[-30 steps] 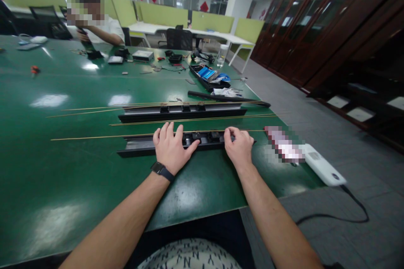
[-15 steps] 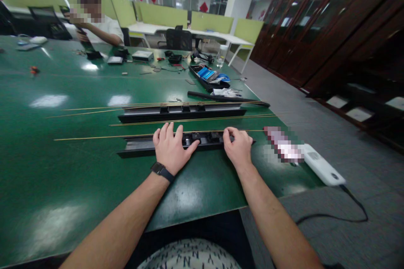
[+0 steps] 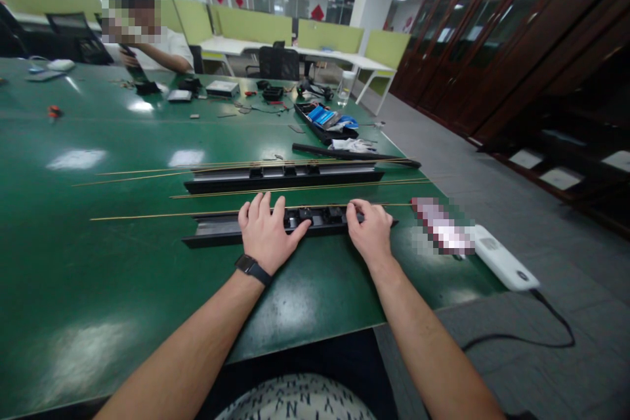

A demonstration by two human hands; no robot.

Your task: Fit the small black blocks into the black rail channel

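Note:
My left hand [image 3: 266, 234] lies across a long black channel-shaped rail [image 3: 216, 230], fingers spread over its far edge and thumb stretched to the right. Along that far edge runs a thin gold-coloured rod [image 3: 147, 216], partly hidden by my left fingers. At the rail's right part, my right hand [image 3: 369, 226] has its thumb and index finger pinched on the rod; the exact contact is hard to see. Small black blocks [image 3: 305, 213] sit inside the rail between my hands.
A second black rail [image 3: 285, 180] lies beyond, with more thin rods around it. To the right are a pink-edged blurred object [image 3: 440, 226] and a white corded device [image 3: 504, 259]. Further back lie a black tray [image 3: 319, 121], white gloves [image 3: 352, 144] and a bottle [image 3: 346, 86]. A person [image 3: 162, 56] sits across the table.
The rod's left end has slid slightly to the right. Both hands stay almost where they were, and the near rail has hardly moved.

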